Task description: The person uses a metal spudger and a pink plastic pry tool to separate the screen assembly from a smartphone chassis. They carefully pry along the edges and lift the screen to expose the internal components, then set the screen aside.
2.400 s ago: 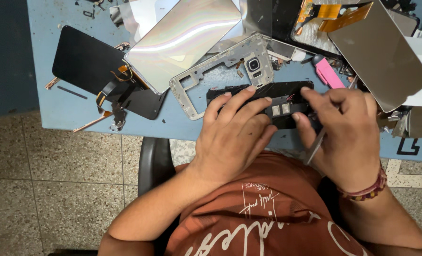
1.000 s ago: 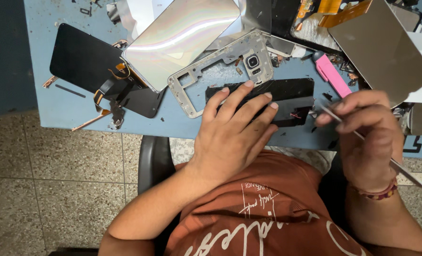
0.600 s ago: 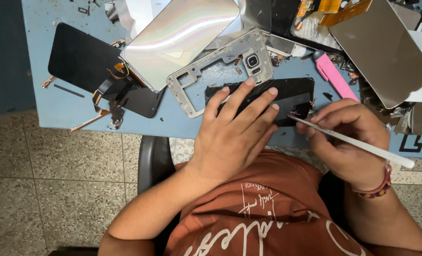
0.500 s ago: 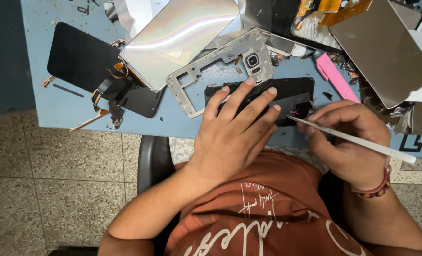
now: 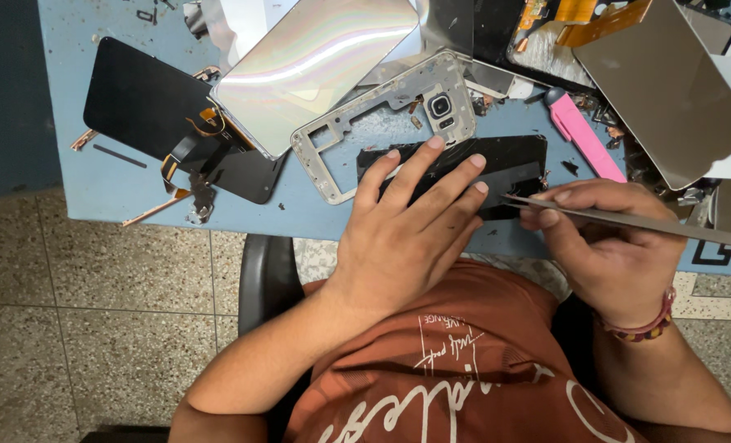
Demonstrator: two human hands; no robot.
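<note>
My left hand lies flat with spread fingers on a black phone panel at the near edge of the blue table. My right hand grips metal tweezers, held nearly level. Their tip touches the panel's lower right edge, beside my left fingertips. A silver phone midframe with a camera module lies just beyond the panel.
A black screen with orange flex cable lies at the left. An iridescent display sheet is at the back, a pink tool and a grey-brown panel at the right. Loose parts litter the far edge. Speckled floor lies below.
My right hand lifted off the panel, turned the tweezers level and brought their tip to the panel's right edge. My left hand stayed pressed on the panel.
</note>
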